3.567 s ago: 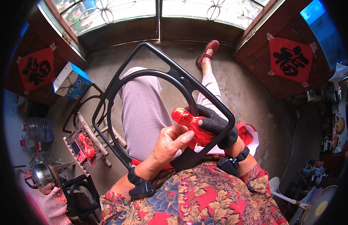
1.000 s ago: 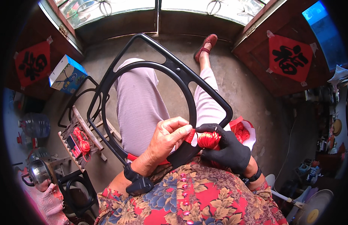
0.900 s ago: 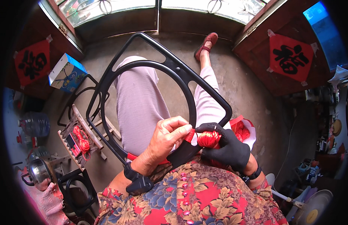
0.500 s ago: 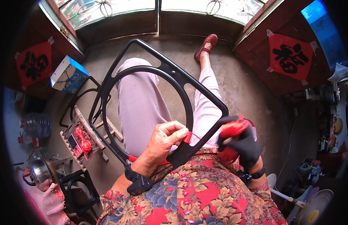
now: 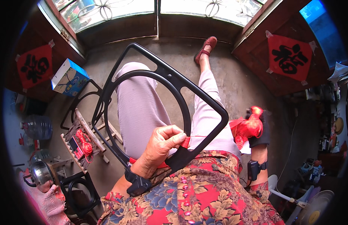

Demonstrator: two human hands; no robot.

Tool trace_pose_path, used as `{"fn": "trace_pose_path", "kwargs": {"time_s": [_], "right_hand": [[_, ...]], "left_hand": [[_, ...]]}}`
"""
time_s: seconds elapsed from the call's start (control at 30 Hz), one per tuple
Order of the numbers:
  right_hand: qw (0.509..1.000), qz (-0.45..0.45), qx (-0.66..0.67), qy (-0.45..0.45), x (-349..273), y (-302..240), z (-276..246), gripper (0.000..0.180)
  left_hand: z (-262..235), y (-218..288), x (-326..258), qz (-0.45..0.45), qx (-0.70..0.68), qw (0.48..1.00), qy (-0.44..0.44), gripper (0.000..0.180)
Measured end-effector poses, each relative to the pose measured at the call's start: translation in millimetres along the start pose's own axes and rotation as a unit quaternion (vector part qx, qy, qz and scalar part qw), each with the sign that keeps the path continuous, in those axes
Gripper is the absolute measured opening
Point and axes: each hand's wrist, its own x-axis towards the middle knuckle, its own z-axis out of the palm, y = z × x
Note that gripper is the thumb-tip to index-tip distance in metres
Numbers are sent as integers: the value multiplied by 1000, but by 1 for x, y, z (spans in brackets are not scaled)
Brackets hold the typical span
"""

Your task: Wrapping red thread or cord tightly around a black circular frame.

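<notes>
The bare left hand [image 5: 161,146] stays put, thumb and forefinger pinching the tight turns of shiny red cord [image 5: 185,142] wound round the ring of a black, square-cornered frame [image 5: 215,112] that lies across the lap. What has changed is the black-gloved right hand [image 5: 259,140]: it has swung away from the ring, well out to the right, grasping a loose red cord bundle [image 5: 252,126], its fingers mostly hidden. A thin red strand [image 5: 207,136] now spans the gap, which I take as tightening the latest turn. Near left, a wooden stool [image 5: 92,130] stands apart.
</notes>
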Motion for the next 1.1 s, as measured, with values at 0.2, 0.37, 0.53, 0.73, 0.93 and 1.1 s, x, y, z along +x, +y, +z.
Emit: {"fn": "trace_pose_path", "kwargs": {"time_s": [0.2,0.37,0.53,0.73,0.93,1.1], "right_hand": [[868,140,-459,-125,6,36,39,43],[845,142,-433,-281,21,55,76,63],[819,63,-480,-307,40,78,106,61],[836,72,-406,-362,62,109,42,40],[905,35,-337,-256,27,99,42,36],[960,15,-249,-130,38,90,32,36]], "left_hand": [[5,6,-1,-7,36,999,-28,13],[8,5,-2,13,88,996,-12,13],[21,11,2,90,53,994,-31,15],[25,14,5,44,121,990,62,32],[10,5,7,-11,55,997,48,42],[2,-1,6,-79,-112,990,-14,38]]}}
